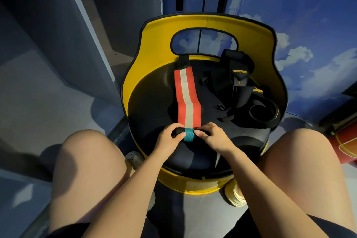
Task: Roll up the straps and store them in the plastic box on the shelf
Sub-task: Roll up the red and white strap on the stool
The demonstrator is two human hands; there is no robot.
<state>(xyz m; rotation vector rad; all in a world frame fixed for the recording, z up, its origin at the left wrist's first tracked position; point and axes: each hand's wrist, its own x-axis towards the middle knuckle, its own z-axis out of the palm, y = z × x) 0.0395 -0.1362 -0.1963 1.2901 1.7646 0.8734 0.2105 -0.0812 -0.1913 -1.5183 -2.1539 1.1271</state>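
A red strap with a white middle stripe [186,96] lies flat along the black seat of a yellow chair [154,44], its black end tab at the far end. Its near end is rolled into a short black roll with a teal band [189,134]. My left hand [168,139] pinches the roll's left end and my right hand [211,137] pinches its right end. A pile of black straps with yellow logos [243,91] lies on the seat's right side. No plastic box or shelf is in view.
Grey cabinet panels [58,44] stand to the left. A wall painted with blue sky and clouds [309,44] is behind and to the right. My bare knees flank the chair, and a red object [345,141] sits at the right edge.
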